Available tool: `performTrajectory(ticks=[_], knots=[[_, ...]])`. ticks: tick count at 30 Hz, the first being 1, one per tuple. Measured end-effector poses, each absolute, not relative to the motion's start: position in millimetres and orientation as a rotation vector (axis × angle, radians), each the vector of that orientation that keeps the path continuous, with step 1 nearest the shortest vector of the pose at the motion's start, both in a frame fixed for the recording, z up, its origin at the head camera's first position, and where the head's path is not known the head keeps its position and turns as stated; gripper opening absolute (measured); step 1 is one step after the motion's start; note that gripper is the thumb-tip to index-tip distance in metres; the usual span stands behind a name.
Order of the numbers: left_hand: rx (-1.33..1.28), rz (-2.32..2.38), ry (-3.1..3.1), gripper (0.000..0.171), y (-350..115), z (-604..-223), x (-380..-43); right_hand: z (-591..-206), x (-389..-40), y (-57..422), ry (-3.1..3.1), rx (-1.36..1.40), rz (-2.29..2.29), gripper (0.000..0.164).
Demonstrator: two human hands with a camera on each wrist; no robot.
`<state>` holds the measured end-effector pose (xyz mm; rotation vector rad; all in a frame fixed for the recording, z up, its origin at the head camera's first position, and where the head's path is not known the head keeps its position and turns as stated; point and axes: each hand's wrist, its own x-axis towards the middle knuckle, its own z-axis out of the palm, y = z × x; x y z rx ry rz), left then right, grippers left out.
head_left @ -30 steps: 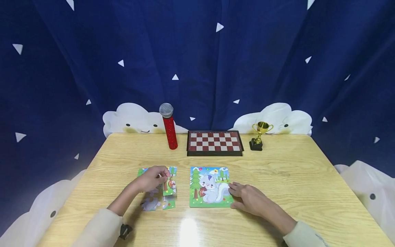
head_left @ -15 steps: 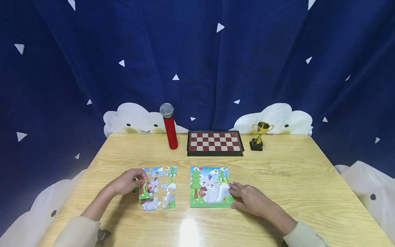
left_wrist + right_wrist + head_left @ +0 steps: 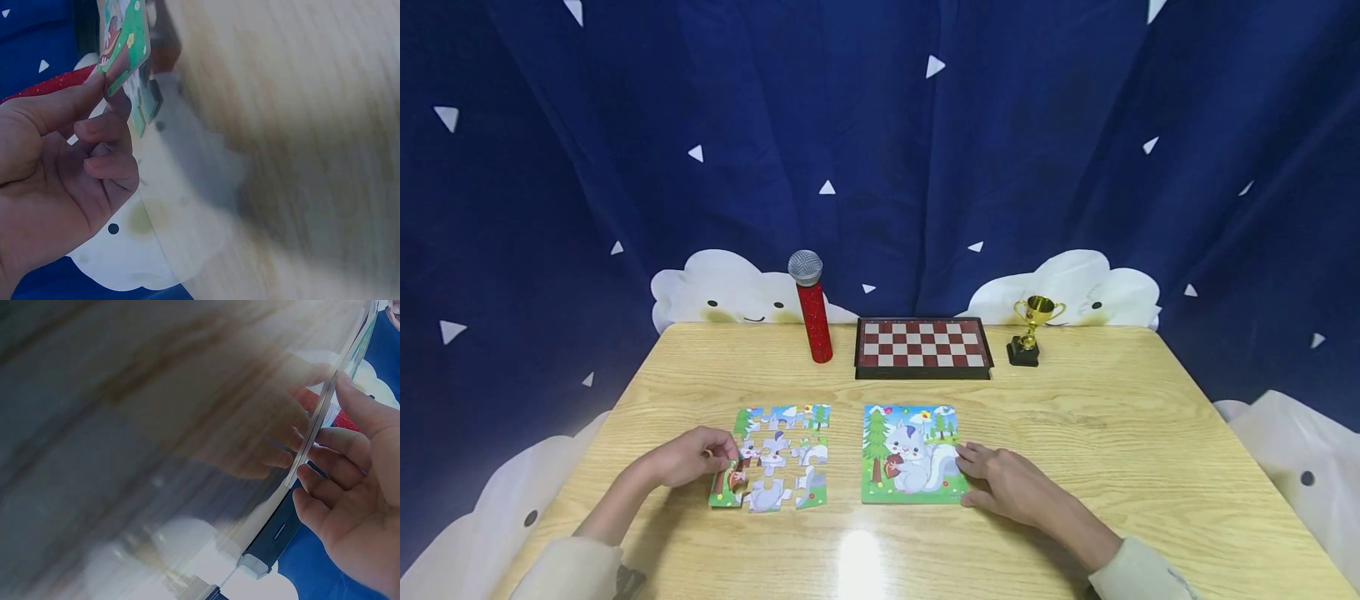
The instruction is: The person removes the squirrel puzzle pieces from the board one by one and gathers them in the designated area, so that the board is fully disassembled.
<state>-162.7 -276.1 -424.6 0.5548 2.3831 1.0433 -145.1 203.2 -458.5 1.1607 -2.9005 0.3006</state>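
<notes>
My left hand (image 3: 688, 457) pinches a green corner jigsaw piece (image 3: 724, 493) showing a tree trunk and an acorn. In the left wrist view, thumb and forefinger grip that piece's edge (image 3: 132, 47). It sits at the lower left corner of a jigsaw of a squirrel (image 3: 766, 495), whose other pieces lie in rows with small gaps between them. To the right is a whole squirrel picture board (image 3: 910, 467). My right hand (image 3: 1011, 485) rests at its right edge, fingers fairly straight; the right wrist view shows the fingertips touching the board's side (image 3: 322, 415).
Behind the puzzles stand a red microphone (image 3: 815, 323), a checkered board in a black frame (image 3: 922, 343) and a small gold trophy (image 3: 1036, 315). All rest on a wooden table (image 3: 1120, 417) before a dark blue curtain (image 3: 880, 108).
My left hand has carried the corner piece leftward and down from over the jigsaw's right side to its lower left corner, uncovering the other pieces. My right hand has stayed still.
</notes>
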Motion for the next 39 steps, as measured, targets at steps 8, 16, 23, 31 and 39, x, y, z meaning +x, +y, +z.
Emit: performTrajectory(ticks=[8, 16, 23, 31, 39], knots=[[0.523, 0.99, 2.424, 0.007, -275, -430, -159, -458, -145, 203, -2.893, 1.156, 0.303, 0.053], [0.487, 0.948, 2.518, 0.009, -275, -434, -157, -457, -145, 201, -2.931, 1.137, 0.308, 0.054], [0.43, 0.952, 2.562, 0.005, -271, -436, -155, -459, -145, 202, -2.906, 1.154, 0.314, 0.054], [0.386, 0.935, 2.611, 0.002, -273, -434, -157, -458, -147, 201, -2.929, 1.153, 0.325, 0.055], [0.421, 0.912, 2.714, 0.005, -275, -417, -170, -450, -157, 201, -2.977, 1.1, 0.507, 0.048]])
